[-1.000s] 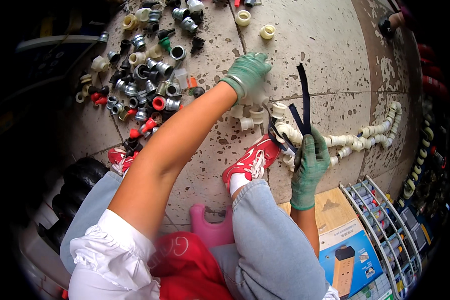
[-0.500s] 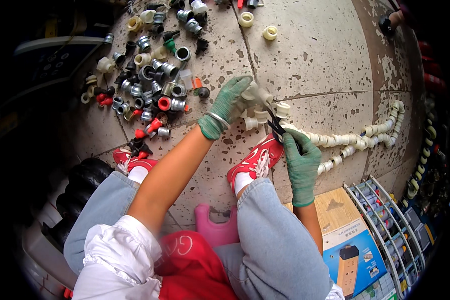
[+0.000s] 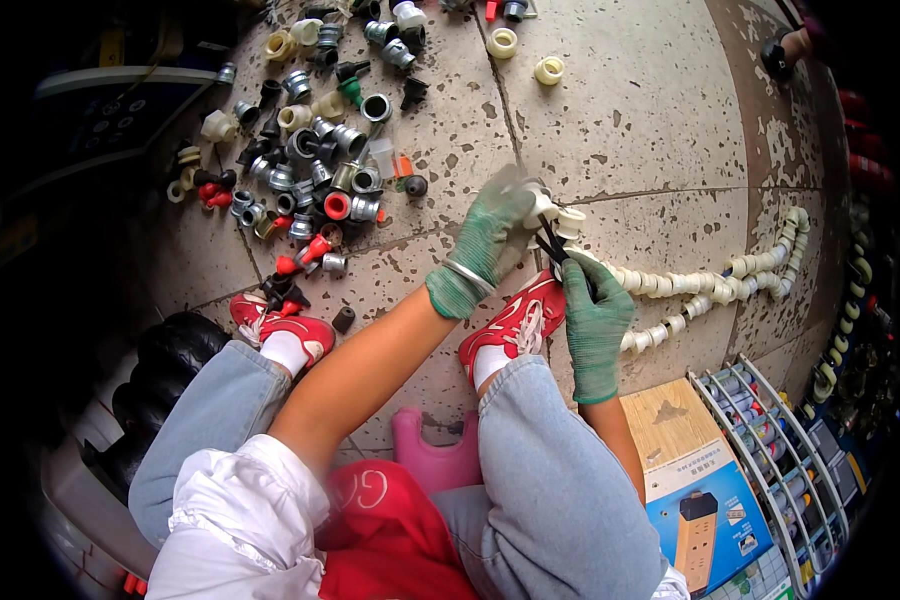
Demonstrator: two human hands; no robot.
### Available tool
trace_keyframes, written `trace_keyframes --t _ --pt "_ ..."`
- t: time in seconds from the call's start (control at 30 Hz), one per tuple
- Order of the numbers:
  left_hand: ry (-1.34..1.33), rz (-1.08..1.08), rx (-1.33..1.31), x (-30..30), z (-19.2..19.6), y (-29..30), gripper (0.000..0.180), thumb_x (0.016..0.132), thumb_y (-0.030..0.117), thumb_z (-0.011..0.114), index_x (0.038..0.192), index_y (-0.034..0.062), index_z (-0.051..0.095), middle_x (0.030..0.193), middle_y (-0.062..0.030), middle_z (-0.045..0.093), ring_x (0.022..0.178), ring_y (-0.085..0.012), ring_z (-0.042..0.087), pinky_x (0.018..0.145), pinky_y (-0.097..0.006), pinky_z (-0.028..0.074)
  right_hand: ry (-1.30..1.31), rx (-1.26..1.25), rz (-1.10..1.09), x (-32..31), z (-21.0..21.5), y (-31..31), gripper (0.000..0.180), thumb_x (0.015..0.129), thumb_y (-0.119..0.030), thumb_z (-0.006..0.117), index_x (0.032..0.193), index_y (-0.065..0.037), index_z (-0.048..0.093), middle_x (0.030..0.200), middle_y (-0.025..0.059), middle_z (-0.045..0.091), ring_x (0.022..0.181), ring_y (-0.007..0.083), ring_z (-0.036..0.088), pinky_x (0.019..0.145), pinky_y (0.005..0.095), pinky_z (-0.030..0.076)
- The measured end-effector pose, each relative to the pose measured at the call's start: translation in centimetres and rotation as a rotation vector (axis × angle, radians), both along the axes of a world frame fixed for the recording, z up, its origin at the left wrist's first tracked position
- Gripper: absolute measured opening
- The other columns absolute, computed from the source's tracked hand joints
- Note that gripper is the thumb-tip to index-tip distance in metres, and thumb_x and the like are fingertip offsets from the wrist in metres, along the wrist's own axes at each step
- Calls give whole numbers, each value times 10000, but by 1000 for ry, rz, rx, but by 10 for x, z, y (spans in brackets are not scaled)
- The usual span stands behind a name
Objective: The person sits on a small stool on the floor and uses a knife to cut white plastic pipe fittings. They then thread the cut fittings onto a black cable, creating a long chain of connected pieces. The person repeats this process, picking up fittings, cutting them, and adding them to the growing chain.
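My left hand [image 3: 490,240], in a green glove with a white band at the wrist, is closed on a white plastic pipe fitting [image 3: 544,206]; its fingertips are smeared by motion. Just right of it, my right hand [image 3: 597,315], also gloved in green, grips a narrow black strap [image 3: 549,243] whose stiff-looking end points up toward the fitting. Another white fitting [image 3: 571,222] sits beside the strap end. Away to the right runs a long string of white fittings [image 3: 670,285], looped back on itself across the tiles.
A pile of metal, black, red and white fittings [image 3: 310,160] covers the floor at left. My red shoes [image 3: 520,320] flank a pink stool [image 3: 435,450]. At lower right are a wire rack [image 3: 770,450] and a blue box [image 3: 715,530]. Another person's hand [image 3: 795,45] shows at upper right.
My left hand has moved right to the strap end with a white fitting. Loose white fittings beside it are now hidden behind the hand. My right hand has shifted slightly left.
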State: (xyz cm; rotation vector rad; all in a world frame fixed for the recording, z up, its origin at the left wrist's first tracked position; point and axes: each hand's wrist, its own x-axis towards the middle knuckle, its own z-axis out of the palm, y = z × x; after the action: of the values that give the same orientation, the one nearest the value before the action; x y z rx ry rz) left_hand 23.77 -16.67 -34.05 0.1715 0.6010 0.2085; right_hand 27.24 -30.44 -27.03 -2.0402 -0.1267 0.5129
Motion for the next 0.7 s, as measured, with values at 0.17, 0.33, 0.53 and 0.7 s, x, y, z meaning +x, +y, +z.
trace_keyframes --t 0.17,0.33,0.53,0.7 --pt "-89 -125 8 -10 9 -12 291 890 154 595 1158 55 541 1132 -86 567 1012 -192 570 894 -313 466 83 -4 21 -2 -4 -3 195 845 -85 659 1008 22 657 849 27 645 731 63 539 663 210 457" --pt "218 -369 1633 -8 37 24 185 849 132 604 1005 62 672 1204 -140 554 1114 -258 527 941 -364 427 -35 147 -376 16 -4 -34 199 889 -125 611 1027 15 638 970 58 641 756 88 565 687 214 466" --pt "-236 -411 1687 14 91 0 183 791 186 655 921 59 684 1217 -171 536 1155 -342 472 1020 -421 332 408 604 -194 15 24 -12 363 948 -288 510 1177 -9 547 943 39 630 666 53 525 533 176 392" --pt "109 -533 1043 53 65 31 277 902 241 565 1033 19 668 1220 -91 518 1018 -153 548 843 -294 472 385 271 14 21 25 -24 262 899 -166 589 1109 -11 606 746 1 612 580 43 508 472 168 339"
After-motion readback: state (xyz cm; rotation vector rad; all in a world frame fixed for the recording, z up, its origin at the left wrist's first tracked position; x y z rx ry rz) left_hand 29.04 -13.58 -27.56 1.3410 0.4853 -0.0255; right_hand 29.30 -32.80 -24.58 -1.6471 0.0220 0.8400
